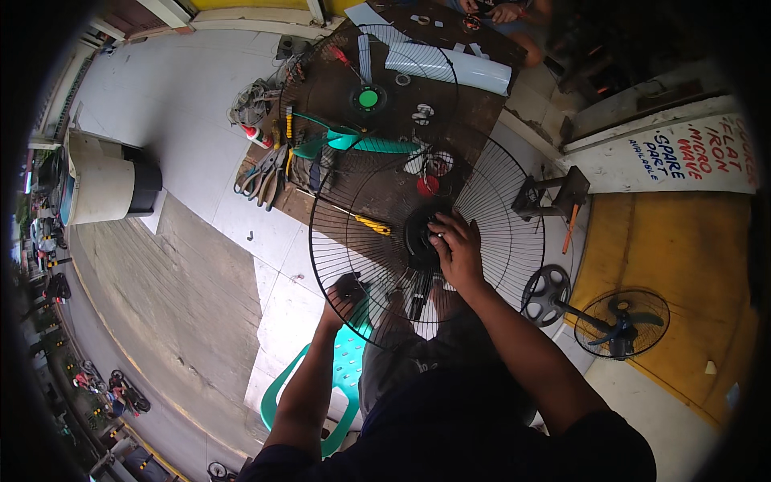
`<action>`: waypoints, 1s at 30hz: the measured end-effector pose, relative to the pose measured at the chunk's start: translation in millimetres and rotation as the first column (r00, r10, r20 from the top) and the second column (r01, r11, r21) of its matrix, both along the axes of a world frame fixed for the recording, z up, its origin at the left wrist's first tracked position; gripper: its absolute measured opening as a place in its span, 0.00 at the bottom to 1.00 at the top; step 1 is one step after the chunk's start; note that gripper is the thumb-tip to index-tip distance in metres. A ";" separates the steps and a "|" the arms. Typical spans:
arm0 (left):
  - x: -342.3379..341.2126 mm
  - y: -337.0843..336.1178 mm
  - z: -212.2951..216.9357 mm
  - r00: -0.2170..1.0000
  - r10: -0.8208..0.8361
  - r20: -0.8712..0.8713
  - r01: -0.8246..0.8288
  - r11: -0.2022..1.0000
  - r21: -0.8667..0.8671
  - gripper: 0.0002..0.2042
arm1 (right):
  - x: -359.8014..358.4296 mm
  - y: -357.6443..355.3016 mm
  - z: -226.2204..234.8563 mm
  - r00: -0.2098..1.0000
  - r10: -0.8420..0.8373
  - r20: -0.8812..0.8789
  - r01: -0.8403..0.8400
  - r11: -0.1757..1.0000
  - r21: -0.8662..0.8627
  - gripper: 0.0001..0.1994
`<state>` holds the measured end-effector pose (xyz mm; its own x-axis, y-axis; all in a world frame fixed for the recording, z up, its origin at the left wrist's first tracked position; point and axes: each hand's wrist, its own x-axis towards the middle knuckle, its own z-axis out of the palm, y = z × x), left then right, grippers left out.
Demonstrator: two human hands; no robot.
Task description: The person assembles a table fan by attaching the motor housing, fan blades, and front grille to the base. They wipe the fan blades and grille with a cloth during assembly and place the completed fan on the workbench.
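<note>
A round black wire fan guard point(514, 181) stands in front of me, with a dark round hub point(418, 237) at its middle. My right hand point(459, 251) is at this hub, thumb and fingers bent together around a small piece at its centre that I cannot make out. By the guard's lower left rim is my left hand point(341, 301); its fingers are dark and partly hidden behind the wires. Beyond the guard, green fan blades point(353, 140) lie on the brown worktable point(474, 112). A second wire guard point(456, 68) with a green-centred hub lies farther back.
Pliers point(265, 178), a yellow-handled screwdriver point(371, 223) and a red-capped bottle point(255, 135) are on the table. A green plastic chair point(347, 361) stands at my left, a standing fan point(622, 325) at my right. Another person's hands point(504, 12) show at the far edge.
</note>
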<state>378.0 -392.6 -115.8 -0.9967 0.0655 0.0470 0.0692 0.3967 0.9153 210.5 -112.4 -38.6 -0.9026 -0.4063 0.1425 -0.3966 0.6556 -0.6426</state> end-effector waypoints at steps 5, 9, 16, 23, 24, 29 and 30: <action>-123.1 -98.0 66.4 0.852 0.516 -0.089 -0.511 0.856 0.079 0.43 | 0.3 9.1 -3.5 0.999 -0.015 0.037 0.020 0.990 -0.138 0.10; -240.0 -104.3 125.1 0.966 0.250 -0.071 -0.258 0.955 -0.144 0.27 | 6.4 15.2 -8.7 0.996 -0.057 0.064 0.069 0.974 -0.215 0.11; -352.2 -95.6 238.6 0.990 0.090 -0.108 -0.126 0.912 -0.390 0.18 | 19.5 33.9 -13.6 0.999 -0.041 -0.028 0.034 0.974 -0.222 0.14; -477.3 -134.6 377.4 0.883 0.232 -0.407 -0.422 0.773 -0.473 0.28 | 16.3 35.7 -20.2 0.997 -0.078 -0.019 0.070 0.960 -0.272 0.13; -489.4 -148.3 385.1 0.823 0.404 -0.398 -0.520 0.819 -0.243 0.21 | 16.7 33.3 -19.6 0.996 -0.092 -0.004 0.087 0.959 -0.271 0.13; -474.8 -207.7 247.4 0.702 0.668 0.245 -0.694 0.564 0.448 0.17 | 21.2 13.9 -9.9 0.989 -0.143 -0.025 0.133 0.963 -0.234 0.15; -464.1 -209.9 192.4 0.686 0.626 0.370 -0.710 0.463 0.531 0.17 | 21.8 8.7 -7.7 0.987 -0.160 -0.021 0.151 0.961 -0.233 0.15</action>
